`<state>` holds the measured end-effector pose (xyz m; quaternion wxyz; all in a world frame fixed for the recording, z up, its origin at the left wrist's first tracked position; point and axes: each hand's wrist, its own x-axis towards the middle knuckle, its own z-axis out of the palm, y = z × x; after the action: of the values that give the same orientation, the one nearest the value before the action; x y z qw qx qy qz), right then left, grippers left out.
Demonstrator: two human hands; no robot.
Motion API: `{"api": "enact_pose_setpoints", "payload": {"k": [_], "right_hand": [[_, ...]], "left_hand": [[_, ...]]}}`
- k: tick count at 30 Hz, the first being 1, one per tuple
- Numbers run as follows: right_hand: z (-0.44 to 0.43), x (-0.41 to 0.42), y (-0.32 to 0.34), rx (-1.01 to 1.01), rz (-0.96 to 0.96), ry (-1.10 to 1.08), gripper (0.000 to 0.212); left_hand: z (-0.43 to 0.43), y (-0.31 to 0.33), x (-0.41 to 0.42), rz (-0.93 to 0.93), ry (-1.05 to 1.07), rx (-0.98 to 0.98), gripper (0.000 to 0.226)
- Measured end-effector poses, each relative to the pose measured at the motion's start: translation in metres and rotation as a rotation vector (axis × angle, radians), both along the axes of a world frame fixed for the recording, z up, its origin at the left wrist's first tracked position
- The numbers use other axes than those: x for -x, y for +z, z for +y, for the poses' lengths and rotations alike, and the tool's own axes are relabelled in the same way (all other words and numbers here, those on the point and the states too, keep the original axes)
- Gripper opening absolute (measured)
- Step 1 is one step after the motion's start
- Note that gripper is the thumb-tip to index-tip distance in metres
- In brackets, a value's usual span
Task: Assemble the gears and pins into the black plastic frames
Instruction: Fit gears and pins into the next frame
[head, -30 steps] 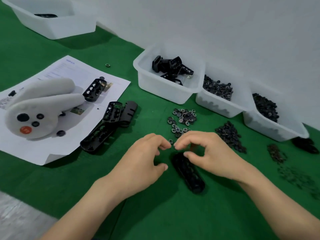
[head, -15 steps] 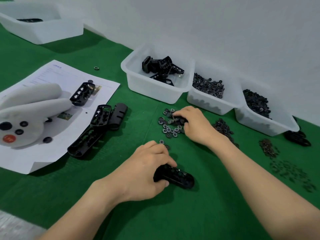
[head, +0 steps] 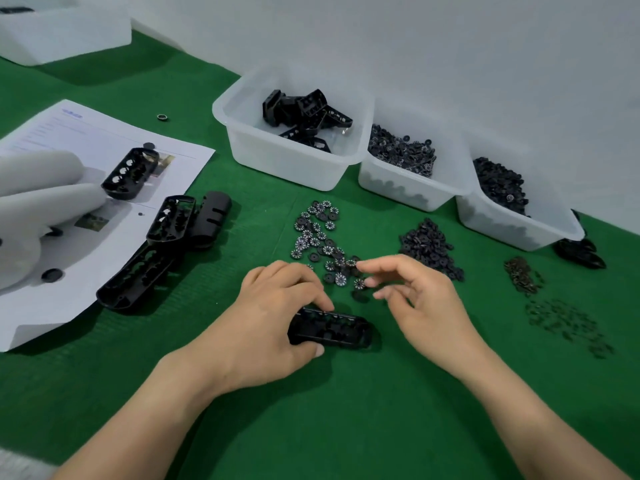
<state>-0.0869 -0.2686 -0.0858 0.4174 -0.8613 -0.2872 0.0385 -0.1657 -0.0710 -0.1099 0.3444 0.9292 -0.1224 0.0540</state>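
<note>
The small black plastic frame (head: 332,329) lies on the green worktop (head: 346,427), gripped at its left end by the left hand (head: 273,323). The right hand (head: 415,299) hovers at the scattered toothed gears (head: 318,237), fingers (head: 381,265) loosely curled; whether they pinch one, I cannot tell. This looks like gear-fitting: next, a gear must seat squarely in the frame.

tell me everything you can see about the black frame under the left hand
The black plastic frame is an oblong, round-ended shell, open side up, with ribs and recesses inside. It lies flat on the green mat, lengthwise left to right. The left hand grips its left end, thumb on the near rim.
</note>
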Motion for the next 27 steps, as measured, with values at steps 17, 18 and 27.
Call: {"api": "enact_pose_setpoints", "payload": {"k": [17,18,27], "right_hand": [[-0.017,-0.001,-0.006,0.151,0.007,-0.148,0.012],[-0.019,-0.001,-0.005,0.144,0.006,-0.16,0.011],[-0.028,0.004,-0.005,0.193,0.011,-0.055,0.022]], "left_hand": [[0.003,0.002,0.011,0.039,0.071,0.009,0.046],[0.002,0.002,0.011,0.038,0.069,0.005,0.046],[-0.001,0.003,0.01,0.043,0.083,-0.021,0.054]]}}
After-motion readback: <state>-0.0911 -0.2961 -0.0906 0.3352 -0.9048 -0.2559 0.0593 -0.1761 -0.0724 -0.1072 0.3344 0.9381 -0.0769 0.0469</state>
